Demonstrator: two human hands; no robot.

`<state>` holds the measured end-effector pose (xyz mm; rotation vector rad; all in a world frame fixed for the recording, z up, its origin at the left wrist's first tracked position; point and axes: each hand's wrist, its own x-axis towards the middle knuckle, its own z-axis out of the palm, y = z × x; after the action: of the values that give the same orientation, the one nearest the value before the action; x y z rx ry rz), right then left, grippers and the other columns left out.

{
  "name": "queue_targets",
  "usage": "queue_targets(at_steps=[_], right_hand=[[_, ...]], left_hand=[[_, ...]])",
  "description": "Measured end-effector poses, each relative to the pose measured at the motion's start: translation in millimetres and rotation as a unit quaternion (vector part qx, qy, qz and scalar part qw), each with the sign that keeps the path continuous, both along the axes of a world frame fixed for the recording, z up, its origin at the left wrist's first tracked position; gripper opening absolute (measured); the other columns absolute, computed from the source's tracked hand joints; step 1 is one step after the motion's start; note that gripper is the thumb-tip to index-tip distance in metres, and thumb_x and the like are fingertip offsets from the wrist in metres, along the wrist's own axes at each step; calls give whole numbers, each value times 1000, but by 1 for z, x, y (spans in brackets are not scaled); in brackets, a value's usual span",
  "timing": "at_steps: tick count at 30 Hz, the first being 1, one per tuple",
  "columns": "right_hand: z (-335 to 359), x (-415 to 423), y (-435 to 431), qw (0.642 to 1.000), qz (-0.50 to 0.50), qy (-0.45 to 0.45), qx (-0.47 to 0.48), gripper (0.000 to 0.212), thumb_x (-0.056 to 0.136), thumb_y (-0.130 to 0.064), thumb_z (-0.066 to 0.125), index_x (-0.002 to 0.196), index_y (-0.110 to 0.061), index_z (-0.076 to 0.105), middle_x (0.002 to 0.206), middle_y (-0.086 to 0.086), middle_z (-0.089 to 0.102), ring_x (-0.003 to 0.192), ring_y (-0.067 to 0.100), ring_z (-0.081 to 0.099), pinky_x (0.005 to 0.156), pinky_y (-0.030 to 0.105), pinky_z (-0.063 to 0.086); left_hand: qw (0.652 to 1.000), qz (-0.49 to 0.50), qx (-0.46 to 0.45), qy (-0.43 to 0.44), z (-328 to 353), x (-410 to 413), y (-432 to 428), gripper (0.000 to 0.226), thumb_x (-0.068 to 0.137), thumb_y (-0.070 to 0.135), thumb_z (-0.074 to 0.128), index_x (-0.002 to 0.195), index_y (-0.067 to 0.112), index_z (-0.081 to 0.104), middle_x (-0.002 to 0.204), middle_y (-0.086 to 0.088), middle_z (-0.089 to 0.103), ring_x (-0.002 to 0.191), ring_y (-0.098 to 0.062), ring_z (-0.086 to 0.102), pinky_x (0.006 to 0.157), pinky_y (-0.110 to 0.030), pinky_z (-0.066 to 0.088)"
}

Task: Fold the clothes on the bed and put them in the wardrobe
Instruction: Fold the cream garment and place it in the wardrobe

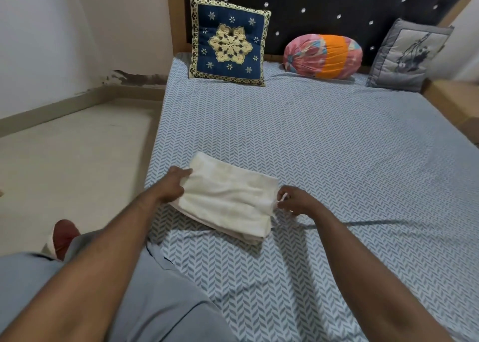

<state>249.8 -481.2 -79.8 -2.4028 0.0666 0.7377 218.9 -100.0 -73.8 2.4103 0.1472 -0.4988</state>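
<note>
A cream-white folded garment lies in a layered rectangle near the left front edge of the bed, which has a blue-grey herringbone sheet. My left hand grips the garment's left edge, fingers over the top corner. At the garment's right edge my right hand pinches a small bit of white cloth or string. No wardrobe is in view.
Against the dark tufted headboard stand a navy and gold cushion, a pink and orange bolster and a grey cushion. Beige floor runs along the bed's left side. My grey-clothed leg and a red slipper are at lower left.
</note>
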Motion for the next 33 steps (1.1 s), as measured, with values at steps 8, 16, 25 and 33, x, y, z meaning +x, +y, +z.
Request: queue_targets(at_steps=[8,16,25,33], right_hand=[[-15,25,36,949,190,-237,-79,38,72,-7,57,105,-20,70,126,17,48,118,33,45,97,44,44],[-16,37,28,939,272,-136,-161,61,80,7,50,121,-37,58,147,-2,39,124,27,35,94,34,37],[-21,51,39,919,297,-168,-196,41,85,-1,53,114,-30,54,123,-2,45,112,23,38,77,37,46],[-16,59,48,933,264,-221,-110,34,83,0,58,106,-22,70,101,5,64,98,23,49,87,35,44]], left_hand=[[958,44,235,-155,-4,-38,-15,47,85,27,62,129,15,57,124,-15,52,113,-37,48,94,-42,43],[952,-191,172,-165,-19,-87,-148,63,77,64,55,119,18,48,108,-7,53,99,-29,53,82,-38,45],[935,-198,267,-120,-34,-94,-176,57,77,26,69,124,14,38,118,-11,43,101,-33,48,74,-40,44],[908,-216,241,-265,-36,-95,-144,43,46,22,83,76,18,52,70,0,50,49,-20,49,38,-22,22]])
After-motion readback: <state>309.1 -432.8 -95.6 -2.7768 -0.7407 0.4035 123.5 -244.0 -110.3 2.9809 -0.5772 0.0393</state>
